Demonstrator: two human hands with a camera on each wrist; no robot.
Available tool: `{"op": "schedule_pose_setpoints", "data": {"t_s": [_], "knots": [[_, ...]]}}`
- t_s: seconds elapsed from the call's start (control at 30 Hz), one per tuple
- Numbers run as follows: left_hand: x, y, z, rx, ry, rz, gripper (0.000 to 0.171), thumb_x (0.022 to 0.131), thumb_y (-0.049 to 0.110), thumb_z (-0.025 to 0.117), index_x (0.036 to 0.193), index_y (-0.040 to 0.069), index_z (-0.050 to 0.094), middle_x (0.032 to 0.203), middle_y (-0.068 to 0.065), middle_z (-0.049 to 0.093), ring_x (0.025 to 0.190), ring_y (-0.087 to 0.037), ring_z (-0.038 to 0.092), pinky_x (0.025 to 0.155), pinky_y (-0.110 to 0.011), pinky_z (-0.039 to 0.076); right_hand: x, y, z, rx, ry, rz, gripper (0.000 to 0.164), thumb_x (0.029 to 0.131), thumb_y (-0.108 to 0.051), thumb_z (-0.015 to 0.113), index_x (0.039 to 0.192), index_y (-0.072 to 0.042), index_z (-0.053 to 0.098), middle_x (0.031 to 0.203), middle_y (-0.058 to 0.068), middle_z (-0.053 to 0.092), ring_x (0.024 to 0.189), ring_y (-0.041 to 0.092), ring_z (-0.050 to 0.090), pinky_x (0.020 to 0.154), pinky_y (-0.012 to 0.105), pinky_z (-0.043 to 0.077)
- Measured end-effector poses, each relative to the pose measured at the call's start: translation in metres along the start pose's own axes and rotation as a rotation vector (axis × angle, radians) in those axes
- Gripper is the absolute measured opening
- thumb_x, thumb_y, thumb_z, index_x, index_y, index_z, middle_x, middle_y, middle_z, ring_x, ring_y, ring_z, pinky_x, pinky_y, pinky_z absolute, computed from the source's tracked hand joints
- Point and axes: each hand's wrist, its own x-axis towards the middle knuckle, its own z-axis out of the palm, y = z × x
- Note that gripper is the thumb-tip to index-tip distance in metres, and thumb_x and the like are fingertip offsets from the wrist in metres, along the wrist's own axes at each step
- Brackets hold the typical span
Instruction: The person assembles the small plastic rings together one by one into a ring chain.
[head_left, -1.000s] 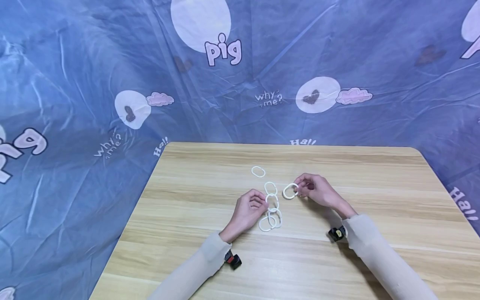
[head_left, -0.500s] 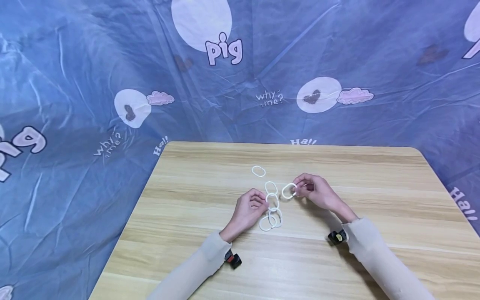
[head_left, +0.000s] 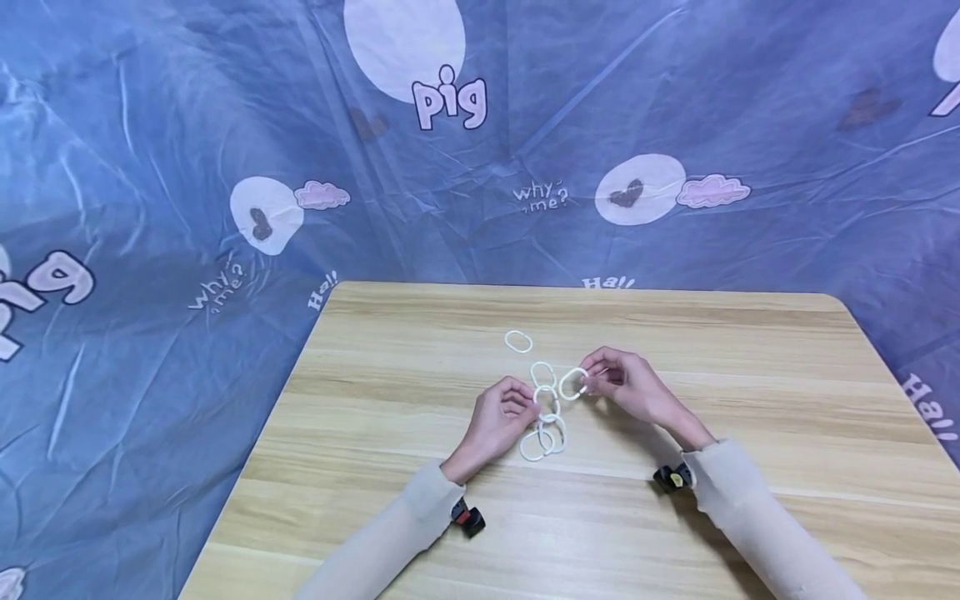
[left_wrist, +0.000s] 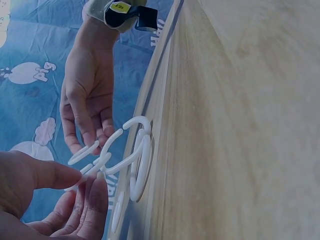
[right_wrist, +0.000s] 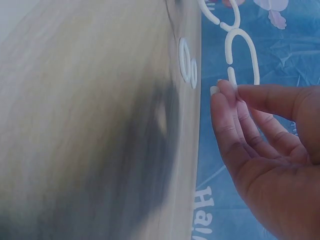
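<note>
In the head view, my left hand pinches a white plastic oval link between thumb and fingers. Two more white links hang or lie joined below it, towards me. My right hand pinches another white link by its right side, just right of the left hand's link. The right wrist view shows a small gap in this link, and its top meets or overlaps another link; whether they are hooked is unclear. Left wrist fingers partly hide their link.
A loose white link lies on the wooden table farther back. Another link lies just beyond the left hand's link. A blue printed cloth hangs behind the table's far edge.
My right hand has moved slightly left, bringing its link closer to the one in my left hand. The left hand has stayed nearly still.
</note>
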Motion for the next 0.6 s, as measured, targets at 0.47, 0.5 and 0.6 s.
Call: {"op": "schedule_pose_setpoints", "data": {"t_s": [0.47,0.5,0.6], "knots": [[0.0015,0.0002,0.0021,0.003,0.005,0.013,0.02,0.086,0.001,0.07,0.104,-0.003,0.062,0.095,-0.021,0.07,0.08,-0.026,0.07,0.069,-0.014,0.057,0.0021,-0.0033,0.0067,0.035,-0.034,-0.013,0.028,0.088,0.0,0.066,0.115,0.001,0.06,0.102,0.023,0.069,0.086,0.029,0.07,0.079,0.036,0.061],[0.0014,0.0005,0.0024,-0.003,0.006,0.012,0.02,0.086,0.001,0.07,0.105,-0.004,0.062,0.095,-0.022,0.07,0.082,-0.03,0.07,0.069,-0.013,0.057,0.0025,-0.0037,0.0071,0.041,-0.037,-0.011,0.028,0.088,0.0,0.066,0.115,0.001,0.06,0.102,0.024,0.069,0.086,0.029,0.07,0.079,0.036,0.061],[0.0014,0.0012,0.003,-0.009,0.005,0.005,0.022,0.086,0.001,0.07,0.106,-0.004,0.063,0.097,-0.023,0.07,0.084,-0.033,0.07,0.069,-0.014,0.057,0.004,-0.0043,0.0087,0.05,-0.043,-0.008,0.027,0.088,0.0,0.066,0.115,0.002,0.059,0.102,0.024,0.069,0.086,0.027,0.069,0.079,0.035,0.061]]}}
